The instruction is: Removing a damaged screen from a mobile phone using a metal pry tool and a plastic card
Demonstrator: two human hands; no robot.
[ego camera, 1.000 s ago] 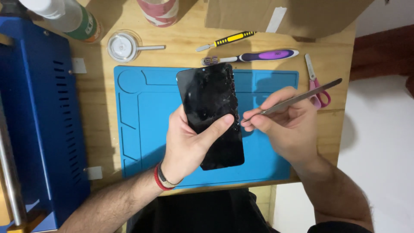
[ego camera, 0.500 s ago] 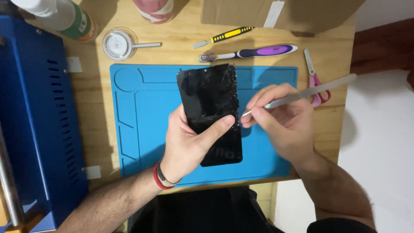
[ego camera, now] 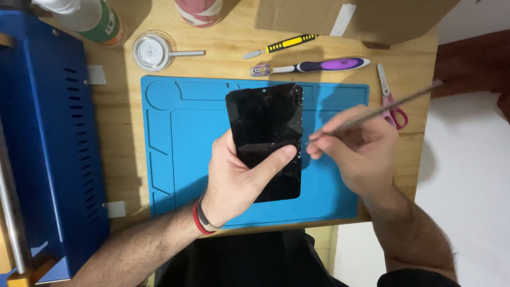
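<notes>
The left hand (ego camera: 234,178) is closed around a black phone (ego camera: 265,141) with cracked glass, thumb across its face, holding it above the blue mat (ego camera: 170,159) at the middle of the worktop (ego camera: 127,133); the right hand (ego camera: 356,151) pinches a thin metal pry tool (ego camera: 382,109), its tip touching the phone's right edge; the step in hand looks like working at that edge seam; going further would call for a steady grip and a shallow tool angle.

Left hand (ego camera: 239,178) grips a cracked black phone (ego camera: 267,139) — right hand (ego camera: 358,149) pinches a metal tool (ego camera: 382,109) at its edge.
</notes>
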